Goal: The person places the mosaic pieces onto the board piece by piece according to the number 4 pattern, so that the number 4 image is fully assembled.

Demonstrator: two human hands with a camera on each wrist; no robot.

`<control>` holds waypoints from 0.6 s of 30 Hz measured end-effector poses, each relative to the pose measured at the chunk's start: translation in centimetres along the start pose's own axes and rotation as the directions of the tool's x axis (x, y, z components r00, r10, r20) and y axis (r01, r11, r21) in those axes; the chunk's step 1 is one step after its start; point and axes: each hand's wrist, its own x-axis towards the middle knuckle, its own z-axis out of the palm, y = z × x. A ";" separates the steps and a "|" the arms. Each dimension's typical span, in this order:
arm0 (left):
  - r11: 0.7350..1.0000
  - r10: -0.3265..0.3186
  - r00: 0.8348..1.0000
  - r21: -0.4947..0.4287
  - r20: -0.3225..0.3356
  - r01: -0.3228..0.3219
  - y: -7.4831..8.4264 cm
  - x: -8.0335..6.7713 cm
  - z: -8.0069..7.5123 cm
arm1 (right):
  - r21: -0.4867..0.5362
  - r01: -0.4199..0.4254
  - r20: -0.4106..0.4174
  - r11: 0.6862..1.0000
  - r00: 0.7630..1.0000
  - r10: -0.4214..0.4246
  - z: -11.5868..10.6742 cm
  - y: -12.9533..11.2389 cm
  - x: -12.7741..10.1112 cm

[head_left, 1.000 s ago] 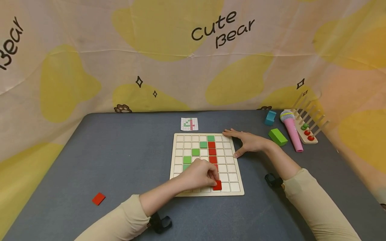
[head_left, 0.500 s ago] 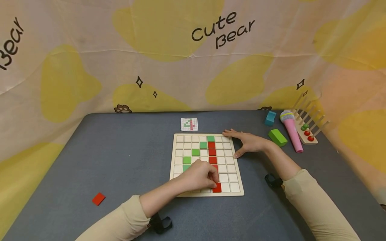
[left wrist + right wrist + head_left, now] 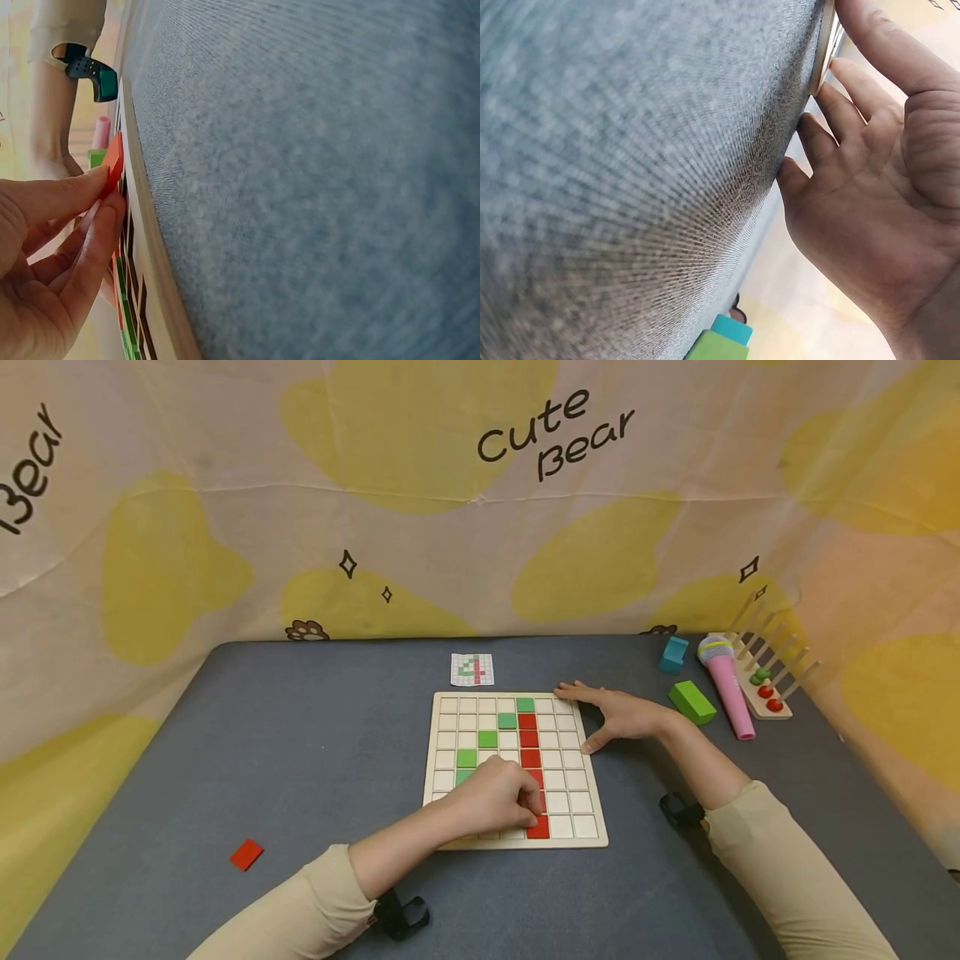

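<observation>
My left hand (image 3: 491, 795) pinches a red square tile (image 3: 538, 828) between thumb and fingers, over the bottom row of the wooden grid board (image 3: 579, 780). In the left wrist view this tile (image 3: 113, 162) stands tilted, close at the board's edge. Above it, red tiles (image 3: 529, 758) run up one column to a green tile (image 3: 525, 704) in the top row. More green tiles (image 3: 487, 739) step down to the left; my left hand hides part of the lower board. With spread fingers, my right hand (image 3: 621, 714) rests at the board's right edge and upper right corner.
A loose red tile (image 3: 246, 855) lies on the table at the left. Behind the board is a small printed pattern card (image 3: 472, 669). At the right are a blue block (image 3: 673, 655), a green block (image 3: 692, 702), a pink toy microphone (image 3: 726, 685) and a peg rack (image 3: 780, 711) with beads.
The red tile in my left hand has shifted slightly down and left into the bottom row, and another red tile now shows above it. My right hand has stayed in place.
</observation>
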 end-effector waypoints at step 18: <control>0.999 0.037 0.999 0.035 -0.028 -0.036 0.1 0.2 -0.3 | -0.007 0.008 -0.002 1.000 1.000 -0.008 0.0 0.0 -0.1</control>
